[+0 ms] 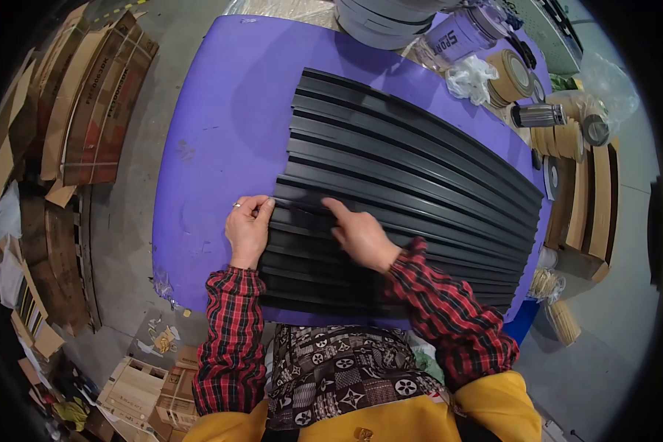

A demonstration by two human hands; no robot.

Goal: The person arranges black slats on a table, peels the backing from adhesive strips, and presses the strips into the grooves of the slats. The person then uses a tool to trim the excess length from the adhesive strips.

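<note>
A black ribbed panel (390, 162), made of long parallel slats, lies across the purple-covered table (221, 110). My left hand (247, 225) is at the panel's left edge, thumb and fingers pinched together on the end of one slat; a ring shows on one finger. Over the middle-left of the panel is my right hand (361, 234), its index finger stretched out along a slat and the other fingers curled loosely under. Nothing shows in that hand, which is slightly blurred.
At the table's far side stand a grey bucket (379, 22), a purple sport bottle (464, 33), rolls of brown tape (512, 74) and a metal flask (538, 115). Cardboard boxes (99, 103) are stacked on the floor to the left, with more cardboard (593, 206) to the right.
</note>
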